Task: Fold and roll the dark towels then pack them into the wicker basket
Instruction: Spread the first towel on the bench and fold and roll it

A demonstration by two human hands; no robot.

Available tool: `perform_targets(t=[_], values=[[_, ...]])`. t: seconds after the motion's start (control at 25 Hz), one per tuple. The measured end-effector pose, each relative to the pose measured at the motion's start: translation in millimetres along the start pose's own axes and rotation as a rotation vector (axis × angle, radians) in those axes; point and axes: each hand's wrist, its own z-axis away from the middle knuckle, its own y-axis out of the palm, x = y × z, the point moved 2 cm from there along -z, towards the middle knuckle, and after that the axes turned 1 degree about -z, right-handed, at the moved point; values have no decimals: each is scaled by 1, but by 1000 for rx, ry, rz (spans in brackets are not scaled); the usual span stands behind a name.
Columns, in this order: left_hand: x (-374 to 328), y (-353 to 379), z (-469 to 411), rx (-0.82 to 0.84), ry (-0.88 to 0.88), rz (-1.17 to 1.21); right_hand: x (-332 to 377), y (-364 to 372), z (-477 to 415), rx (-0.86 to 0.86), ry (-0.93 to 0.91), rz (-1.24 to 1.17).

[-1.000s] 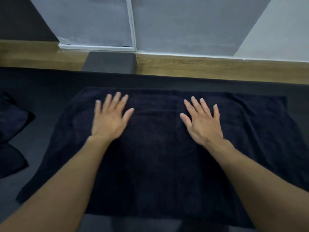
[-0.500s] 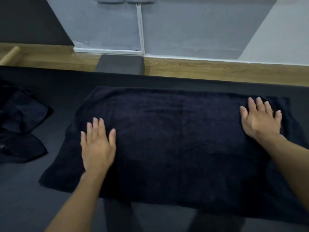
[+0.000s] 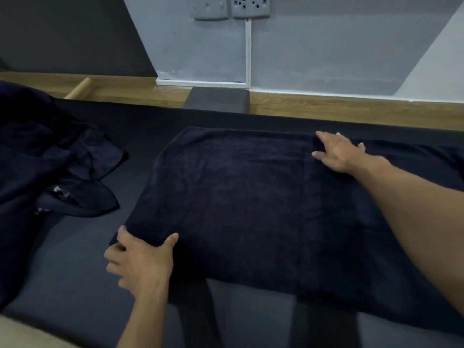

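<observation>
Head cam looking down at one dark towel (image 3: 251, 202) spread pretty flat on a dark grey mat (image 3: 75, 285), long side running left to right. The right end runs out of frame, so I can't see that edge.

Left hand (image 3: 140, 259) is at the near left corner of the towel. Thumb sits on top of the cloth and the fingers are curled around the corner edge, so it's got that corner pinched. The corner looks a bit bunched up where it's held.

Right hand (image 3: 339, 151) is reaching across to the far edge, roughly mid-length of what's visible. Fingers are hooked over the far hem and the thumb points left on top of the cloth, so it grips that edge too. The forearm crosses over the right part of the towel.

Off to the left there's a rumpled pile of more dark cloth (image 3: 50, 159), close to the towel but not touching it.

Past the mat is a wooden strip (image 3: 351, 109) with a grey block (image 3: 216, 100) on it and a wooden rod (image 3: 77, 87) further left. Up on the wall are two sockets (image 3: 231, 6) with white trunking (image 3: 248, 51) running down from them.
</observation>
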Motion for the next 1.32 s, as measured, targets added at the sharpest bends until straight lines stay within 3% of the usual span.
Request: perform_targets(t=[0.16,0.32,0.44,0.48,0.6,0.64,0.76,0.84,1.0,1.16,1.32], values=[[-7,16,-17,-73,-45,413,-7,-12,1,-71,45,166],[-72,43,-86,-113,26,644,-36,-16,3,-133,121,6],[-133,56,-108,-85,179,618,-70,-15,17,-207,280,-107],[-143,69,-101,-18,144,607,-81,-16,25,-203,312,-113],[-139,104,-37,372,-168,603,-107,-20,60,-110,326,-104],[-129,110,-5,483,-176,540,-114,-20,74,-69,333,-106],[-104,120,79,755,53,221,-125,-23,107,41,380,-201],[-101,109,85,772,151,224,-123,-24,133,111,447,-285],[-99,68,34,471,235,302,-104,9,212,240,474,-445],[-31,34,52,676,134,184,-63,56,289,254,388,-693],[29,-10,83,794,308,20,-36,78,338,92,364,-830]])
